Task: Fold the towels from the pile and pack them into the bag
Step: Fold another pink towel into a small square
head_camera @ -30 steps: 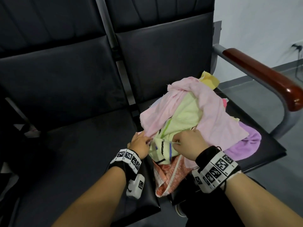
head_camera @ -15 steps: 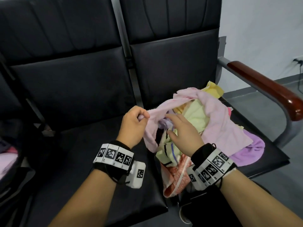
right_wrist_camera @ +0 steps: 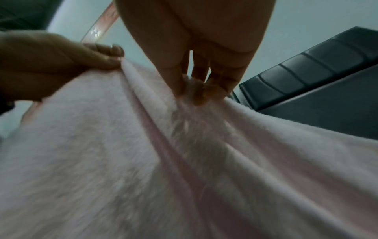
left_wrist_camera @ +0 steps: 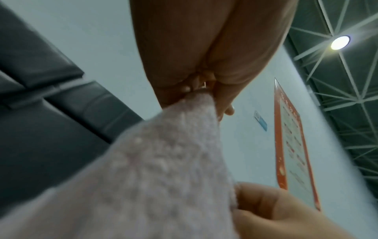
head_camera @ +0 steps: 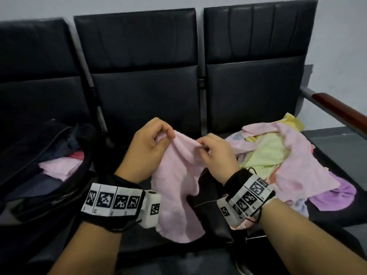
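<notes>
Holding folded pink towels (head_camera: 57, 167): black bag (head_camera: 23, 195)

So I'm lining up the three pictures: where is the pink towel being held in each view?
Head: the pink towel hangs at centre, between both hands.
Left wrist: fills the lower left, rising to the pinch.
Right wrist: fills the lower half.
Shared landmark: the black seat backs appear in all three.

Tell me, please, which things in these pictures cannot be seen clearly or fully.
- Bag, head view: its left side is cut off by the frame edge, and its own dark flap hides how many towels are inside.
- Pile, head view: the top towels cover the lower ones.
- Pink towel, wrist views: blurred, so its corners cannot be traced.
- Red wall notice, left wrist view: text too small.
</notes>
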A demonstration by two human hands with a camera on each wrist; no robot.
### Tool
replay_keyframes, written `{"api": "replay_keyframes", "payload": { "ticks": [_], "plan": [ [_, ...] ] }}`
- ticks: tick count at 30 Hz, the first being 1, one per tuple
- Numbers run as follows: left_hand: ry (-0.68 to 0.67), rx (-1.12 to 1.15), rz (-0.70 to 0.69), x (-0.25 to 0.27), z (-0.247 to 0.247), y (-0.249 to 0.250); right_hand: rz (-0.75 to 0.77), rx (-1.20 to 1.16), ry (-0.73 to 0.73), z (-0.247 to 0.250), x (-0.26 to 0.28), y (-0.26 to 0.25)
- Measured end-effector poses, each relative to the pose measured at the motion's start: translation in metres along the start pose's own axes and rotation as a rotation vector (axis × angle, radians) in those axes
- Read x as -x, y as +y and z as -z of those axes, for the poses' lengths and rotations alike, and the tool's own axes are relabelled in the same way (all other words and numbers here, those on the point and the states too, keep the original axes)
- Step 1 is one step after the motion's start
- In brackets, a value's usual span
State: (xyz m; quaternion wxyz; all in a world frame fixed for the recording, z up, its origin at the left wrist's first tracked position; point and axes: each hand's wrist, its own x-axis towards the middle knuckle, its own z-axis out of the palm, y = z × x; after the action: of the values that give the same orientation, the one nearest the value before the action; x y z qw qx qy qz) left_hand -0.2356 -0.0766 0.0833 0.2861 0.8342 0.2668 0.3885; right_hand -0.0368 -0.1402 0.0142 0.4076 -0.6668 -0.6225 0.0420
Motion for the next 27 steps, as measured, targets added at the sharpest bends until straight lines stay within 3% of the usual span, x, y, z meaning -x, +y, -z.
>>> {"api": "replay_keyframes", "payload": {
  "ticks": [4,9,13,19,27],
  "plan": [
    [0.053,-0.108,0.145,0.037,0.048,-0.034,0.045,-0.005,-0.004,-0.024,-0.003,-0.030],
    [-0.102,-0.310,0.300,0.091,0.077,-0.078,0.011,-0.013,-0.030,-0.047,0.004,-0.046],
    [-0.125,-0.372,0.414,0.123,0.088,-0.099,-0.061,-0.098,0.014,-0.058,0.014,-0.046],
    [-0.081,-0.365,0.532,0.149,0.097,-0.108,-0.234,-0.248,0.094,-0.059,0.037,-0.025],
    [-0.087,-0.250,0.588,0.167,0.110,-0.107,-0.305,-0.341,0.150,-0.055,0.049,-0.008]
  ]
}}
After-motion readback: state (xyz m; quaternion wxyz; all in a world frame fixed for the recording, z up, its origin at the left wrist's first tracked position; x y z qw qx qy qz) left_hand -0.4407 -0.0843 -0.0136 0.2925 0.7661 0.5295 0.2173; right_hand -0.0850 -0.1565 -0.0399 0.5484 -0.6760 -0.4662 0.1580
